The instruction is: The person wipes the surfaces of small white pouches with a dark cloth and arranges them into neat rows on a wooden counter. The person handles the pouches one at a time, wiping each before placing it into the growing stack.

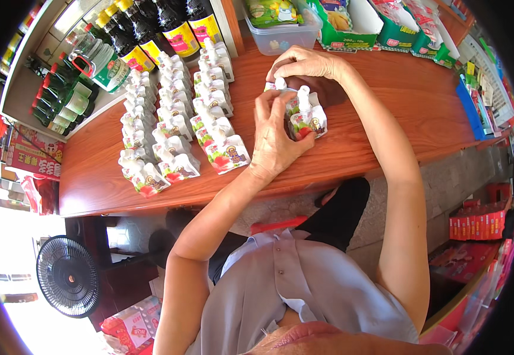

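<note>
Several white spouted drink pouches with printed fronts stand in three rows on the red-brown wooden counter, left of my hands. The nearest pouch of the right-hand row faces me. My left hand curves around a small group of like pouches, its thumb at the lower edge of the front pouch and its fingers at the group's left side. Behind them my right hand bends over a pouch with a white cap at the back; its fingertips are partly hidden, so its hold is unclear.
Dark sauce bottles and green bottles fill the shelf at the left. A clear plastic tub and green cartons line the counter's back. A blue tray lies at its right end. A black fan stands lower left.
</note>
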Motion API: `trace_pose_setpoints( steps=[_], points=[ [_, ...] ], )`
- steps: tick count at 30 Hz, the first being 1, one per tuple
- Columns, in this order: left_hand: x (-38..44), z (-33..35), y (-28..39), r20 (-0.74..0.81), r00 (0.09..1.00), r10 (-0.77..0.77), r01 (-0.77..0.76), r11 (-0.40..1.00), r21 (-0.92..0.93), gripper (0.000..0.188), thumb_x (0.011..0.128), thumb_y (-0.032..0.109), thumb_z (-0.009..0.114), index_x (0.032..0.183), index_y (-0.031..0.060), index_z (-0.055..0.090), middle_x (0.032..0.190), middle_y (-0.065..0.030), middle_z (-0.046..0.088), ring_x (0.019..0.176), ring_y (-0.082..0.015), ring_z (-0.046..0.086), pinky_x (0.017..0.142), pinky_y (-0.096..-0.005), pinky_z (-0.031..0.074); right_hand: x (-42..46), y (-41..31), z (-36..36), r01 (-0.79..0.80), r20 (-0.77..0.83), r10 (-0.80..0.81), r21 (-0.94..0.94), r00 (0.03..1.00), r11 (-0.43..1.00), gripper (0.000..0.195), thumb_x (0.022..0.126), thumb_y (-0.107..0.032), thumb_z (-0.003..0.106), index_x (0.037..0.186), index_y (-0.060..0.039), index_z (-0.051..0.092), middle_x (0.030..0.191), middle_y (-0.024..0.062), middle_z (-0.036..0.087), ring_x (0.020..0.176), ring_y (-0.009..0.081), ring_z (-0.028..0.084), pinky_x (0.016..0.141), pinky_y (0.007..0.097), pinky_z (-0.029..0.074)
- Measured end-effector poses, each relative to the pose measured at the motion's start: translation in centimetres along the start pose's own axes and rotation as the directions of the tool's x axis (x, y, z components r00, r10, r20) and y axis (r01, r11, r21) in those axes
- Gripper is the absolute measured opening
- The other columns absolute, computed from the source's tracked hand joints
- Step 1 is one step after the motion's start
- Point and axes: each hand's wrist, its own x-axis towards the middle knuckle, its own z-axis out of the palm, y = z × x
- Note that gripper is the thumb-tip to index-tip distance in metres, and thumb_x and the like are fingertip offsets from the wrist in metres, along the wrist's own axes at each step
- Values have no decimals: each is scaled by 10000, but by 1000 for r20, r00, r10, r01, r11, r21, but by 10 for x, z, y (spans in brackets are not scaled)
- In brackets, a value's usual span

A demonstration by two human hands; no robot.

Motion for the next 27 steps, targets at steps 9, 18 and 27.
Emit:
trace_pose_setpoints(
  steps=[9,18,27],
  points=[
    [0,5,-2,-8,999,-47,47,999,26,1278,594,213,950,1592,7,178,1486,-277,356,1394,-434,369,1185,-524,336,-24,4,17,-88,-16,96,271,995,959,338,968,-293,648,1055,10,771,1012,54,770,960,128,666,938,285,514],
    [0,5,2,11,1000,-24,24,1000,18,1295,587,296,984,1581,22,200,1487,-286,348,1380,-472,371,1177,-556,345,-59,36,14,-55,-645,-39,-125,763,991,360,990,-366,698,1122,-34,747,1084,95,766,1010,176,698,909,324,537],
    [1,12,6,80,997,-13,-2,983,183,1223,608,352,969,1556,33,266,1434,-254,432,1314,-449,437,1143,-535,366,-79,14,107,97,-637,143,326,758,940,500,1107,-426,499,1363,-22,645,1344,155,656,1208,189,609,1035,339,481]
  ],
)
